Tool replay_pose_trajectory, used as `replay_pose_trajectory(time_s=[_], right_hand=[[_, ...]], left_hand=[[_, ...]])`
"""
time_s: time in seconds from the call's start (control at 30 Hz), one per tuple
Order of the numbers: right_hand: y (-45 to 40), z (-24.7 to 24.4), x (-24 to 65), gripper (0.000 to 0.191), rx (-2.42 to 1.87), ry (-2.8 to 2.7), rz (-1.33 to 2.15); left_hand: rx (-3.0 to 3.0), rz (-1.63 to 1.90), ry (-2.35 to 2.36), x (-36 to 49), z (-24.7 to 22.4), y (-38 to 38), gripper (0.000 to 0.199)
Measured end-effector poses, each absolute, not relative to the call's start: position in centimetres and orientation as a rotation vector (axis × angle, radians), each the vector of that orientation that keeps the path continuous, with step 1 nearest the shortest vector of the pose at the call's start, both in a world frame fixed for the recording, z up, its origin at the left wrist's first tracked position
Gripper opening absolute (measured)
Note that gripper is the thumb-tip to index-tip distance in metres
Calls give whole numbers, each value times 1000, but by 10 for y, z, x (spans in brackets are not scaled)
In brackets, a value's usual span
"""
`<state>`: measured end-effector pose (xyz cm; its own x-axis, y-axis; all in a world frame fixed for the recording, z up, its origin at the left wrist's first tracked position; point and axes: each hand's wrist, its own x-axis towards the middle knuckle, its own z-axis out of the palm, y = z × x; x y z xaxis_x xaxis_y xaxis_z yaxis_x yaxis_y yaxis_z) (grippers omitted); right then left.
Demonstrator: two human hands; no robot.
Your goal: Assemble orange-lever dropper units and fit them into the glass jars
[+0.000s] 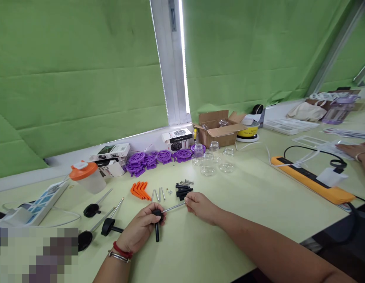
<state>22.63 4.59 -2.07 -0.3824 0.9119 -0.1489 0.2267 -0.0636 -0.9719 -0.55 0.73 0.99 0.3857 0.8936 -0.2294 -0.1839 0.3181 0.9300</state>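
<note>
My left hand (139, 230) is closed around a black plastic knob (157, 214), with a black handle pointing down toward me. A thin metal rod (174, 207) runs from the knob to the right. At its far end my right hand (201, 208) pinches the rod tip between thumb and fingers; the tip itself is hidden. Just beyond my right hand lie several black plastic tubes (184, 190) and small coil springs (187, 182). Several orange angled pieces (140, 190) and short metal pins (159, 194) are beyond my left hand. Similar black knobs with rods (109, 226) lie left of it.
Purple plastic wheels (164, 156), glass jars (208, 169) and a cardboard box (219, 133) line the back. An orange-lidded cup (89, 179) and white power strip (48, 202) stand left. An orange power strip (312, 179) crosses the right; another person's hand (351, 149) rests beyond it.
</note>
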Motion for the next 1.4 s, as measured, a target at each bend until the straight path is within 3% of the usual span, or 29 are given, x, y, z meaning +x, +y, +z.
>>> replay_pose_trajectory(time_s=[0.47,1.13,1.4], right_hand=[[49,-21,230,18,-1129,-1444,1684],[49,-18,229,3,-1185,-1471,1679],[46,-12,228,26,-1245,-1572,1621]], left_hand=[[983,857,902,-4,12,7,14],[970,850,890,-5,10,7,14],[968,845,879,-5,10,7,14]])
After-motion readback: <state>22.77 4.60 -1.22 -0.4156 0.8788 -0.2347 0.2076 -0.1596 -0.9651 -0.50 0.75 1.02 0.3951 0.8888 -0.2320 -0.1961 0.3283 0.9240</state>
